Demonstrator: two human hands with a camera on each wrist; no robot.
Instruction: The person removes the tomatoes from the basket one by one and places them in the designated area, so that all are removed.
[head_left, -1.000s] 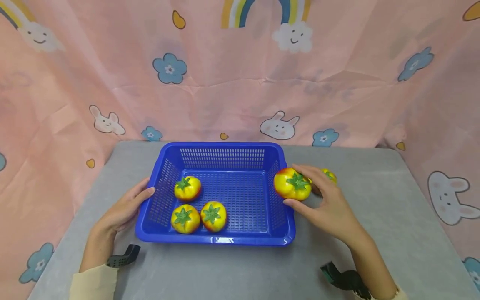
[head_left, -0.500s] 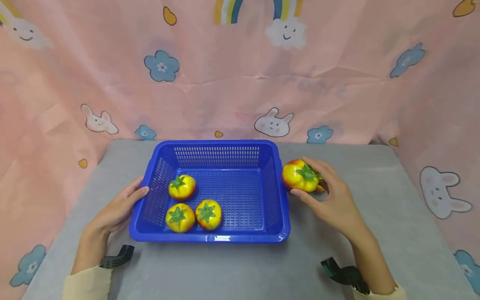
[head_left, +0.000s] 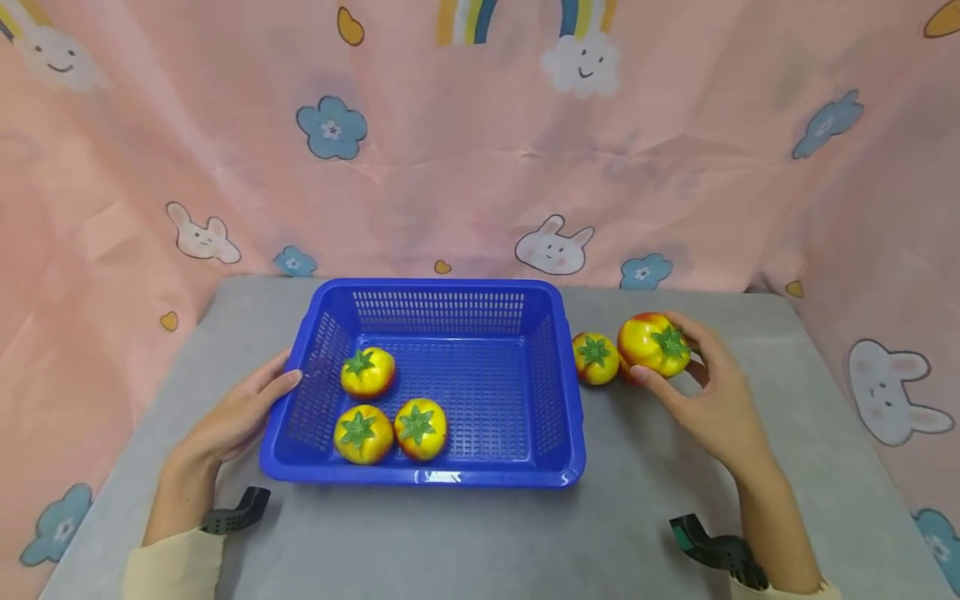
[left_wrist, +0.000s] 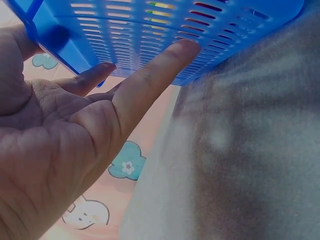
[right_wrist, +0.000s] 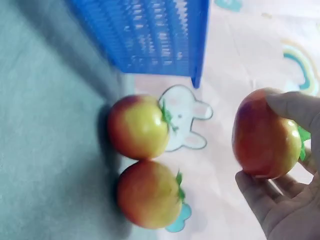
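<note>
My right hand (head_left: 708, 392) holds a yellow-red tomato (head_left: 652, 343) with a green star-shaped leaf top, thumb on one side and fingers on the other. It is raised over the table, right of the blue basket (head_left: 427, 477). Two more tomatoes sit side by side on the table: one (head_left: 596, 358) close to the basket's right wall, the other (right_wrist: 150, 194) mostly hidden behind the held one in the head view. My left hand (head_left: 240, 408) grips the basket's left side, thumb at the rim and fingers against the slotted outer wall (left_wrist: 220, 42).
Inside the basket, three tomatoes lie toward the left: one behind (head_left: 367, 372), two in front, left (head_left: 363, 435) and right (head_left: 421, 429). A pink patterned cloth (head_left: 450, 192) hangs behind and beside the grey table (head_left: 465, 542).
My right hand has carried its tomato rightward, from the basket's right rim to beyond the near table tomato, which now shows fully. My left hand stays on the basket.
</note>
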